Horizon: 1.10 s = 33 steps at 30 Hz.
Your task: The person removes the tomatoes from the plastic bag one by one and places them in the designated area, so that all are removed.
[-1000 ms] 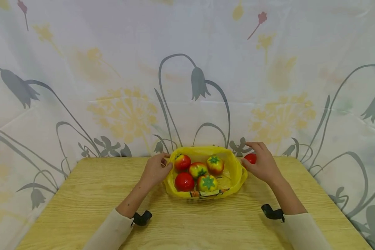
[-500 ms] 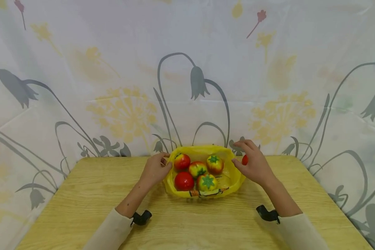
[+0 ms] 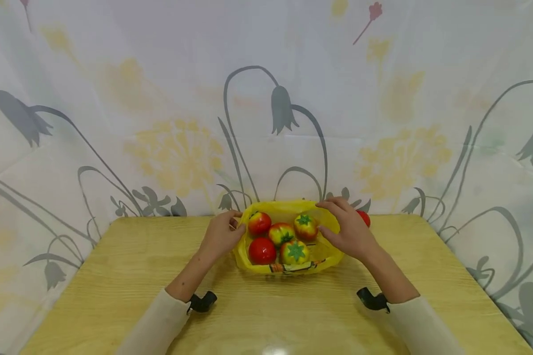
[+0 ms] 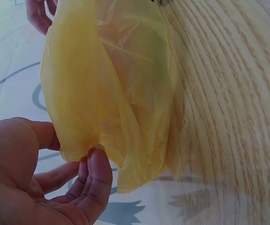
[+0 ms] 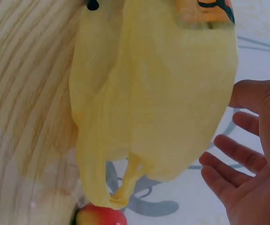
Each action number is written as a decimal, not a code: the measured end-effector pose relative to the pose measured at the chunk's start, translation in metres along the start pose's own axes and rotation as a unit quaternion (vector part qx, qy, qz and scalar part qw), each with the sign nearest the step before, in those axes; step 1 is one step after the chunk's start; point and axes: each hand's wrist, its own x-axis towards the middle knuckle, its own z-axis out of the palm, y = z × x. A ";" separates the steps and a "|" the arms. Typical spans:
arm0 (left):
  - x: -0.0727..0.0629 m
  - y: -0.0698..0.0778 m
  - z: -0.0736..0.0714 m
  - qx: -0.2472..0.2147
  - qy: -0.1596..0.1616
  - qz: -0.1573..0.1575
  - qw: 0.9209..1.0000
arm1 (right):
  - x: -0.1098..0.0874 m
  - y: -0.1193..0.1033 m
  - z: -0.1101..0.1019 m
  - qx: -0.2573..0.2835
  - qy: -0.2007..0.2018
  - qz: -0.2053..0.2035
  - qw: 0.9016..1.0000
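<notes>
A yellow plastic bag (image 3: 288,268) lies with its mouth spread wide at the back of the wooden table. Inside sit several glossy red and red-yellow tomato-like fruits (image 3: 262,251), some showing green star-shaped tops. At the bag's left end, my left hand (image 3: 221,236) pinches the rim; the left wrist view shows thumb and fingers around the thin plastic edge of the bag (image 4: 125,93). My right hand (image 3: 351,229) is over the right rim, fingers spread and loosely extended, thumb right at the plastic. In the right wrist view, a bag handle (image 5: 118,194) hangs in a loop.
Another red fruit (image 3: 364,218) lies outside the bag, partly behind the right hand. The wooden table (image 3: 284,315) extends toward me and to both sides. A flower-patterned cloth (image 3: 182,98) hangs directly behind the table.
My right hand has moved left, from beside the bag to over its right rim, and the rim there sits further in. The left hand stays at the left end.
</notes>
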 end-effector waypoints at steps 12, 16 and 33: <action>-0.002 -0.002 0.006 0.003 -0.006 -0.008 1.000 | 0.001 -0.005 0.016 0.014 -0.049 0.022 0.998; 0.001 0.000 0.004 0.007 -0.004 -0.001 1.000 | 0.005 -0.004 0.019 0.011 -0.055 0.024 0.998; 0.003 0.000 0.001 0.001 -0.001 0.003 1.000 | 0.011 -0.003 0.032 -0.029 -0.106 0.051 0.993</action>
